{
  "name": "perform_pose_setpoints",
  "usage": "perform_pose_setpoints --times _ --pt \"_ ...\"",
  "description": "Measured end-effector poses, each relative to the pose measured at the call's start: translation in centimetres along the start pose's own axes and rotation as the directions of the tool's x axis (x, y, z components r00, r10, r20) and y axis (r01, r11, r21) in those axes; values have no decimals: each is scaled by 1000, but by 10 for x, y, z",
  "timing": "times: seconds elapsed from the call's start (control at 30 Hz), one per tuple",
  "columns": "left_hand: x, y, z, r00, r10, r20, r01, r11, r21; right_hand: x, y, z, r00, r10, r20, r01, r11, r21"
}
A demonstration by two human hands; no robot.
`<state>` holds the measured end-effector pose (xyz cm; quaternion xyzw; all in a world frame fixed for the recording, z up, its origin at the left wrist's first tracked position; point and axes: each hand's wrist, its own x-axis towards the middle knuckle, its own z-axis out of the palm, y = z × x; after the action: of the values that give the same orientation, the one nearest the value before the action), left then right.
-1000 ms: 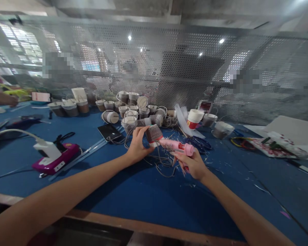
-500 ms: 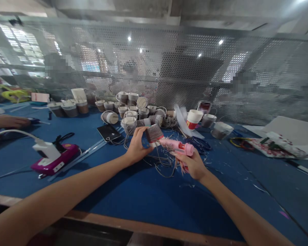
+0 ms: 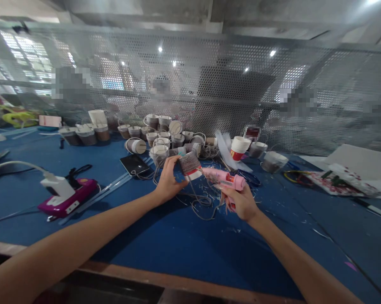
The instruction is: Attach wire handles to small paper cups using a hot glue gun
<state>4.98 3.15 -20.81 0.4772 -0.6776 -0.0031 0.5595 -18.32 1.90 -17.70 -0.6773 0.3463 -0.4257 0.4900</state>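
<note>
My left hand (image 3: 167, 179) grips a paper cup (image 3: 189, 164) wrapped in brown cord, tilted on its side above the blue table (image 3: 178, 245). A pink glue gun (image 3: 224, 180) sits in my right hand (image 3: 239, 202), its nozzle pointing left and close to the cup's lower rim. Loose cord (image 3: 203, 207) trails from the cup down onto the table between my hands.
A pile of cord-wrapped cups (image 3: 165, 137) stands behind my hands, with a stack of plain cups (image 3: 240, 147) to its right. A phone (image 3: 135, 164), scissors (image 3: 246, 177), a magenta box with a white plug (image 3: 65, 192) and a perforated metal screen (image 3: 209, 88) are around.
The glue gun and my right hand shifted slightly right, away from the cup. Another person's hand at the far left has left the view.
</note>
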Motion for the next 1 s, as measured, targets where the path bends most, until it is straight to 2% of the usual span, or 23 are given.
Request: perform_pose_setpoints --times 0.3,1.0 --pt "0 -4 2 1000 -2 -13 2 1000 -28 1 -2 0 997 15 -82 -13 999 34" --pt "-1 1 2 1000 11 -24 -15 987 -158 6 2 -5 995 27 -94 -19 996 82"
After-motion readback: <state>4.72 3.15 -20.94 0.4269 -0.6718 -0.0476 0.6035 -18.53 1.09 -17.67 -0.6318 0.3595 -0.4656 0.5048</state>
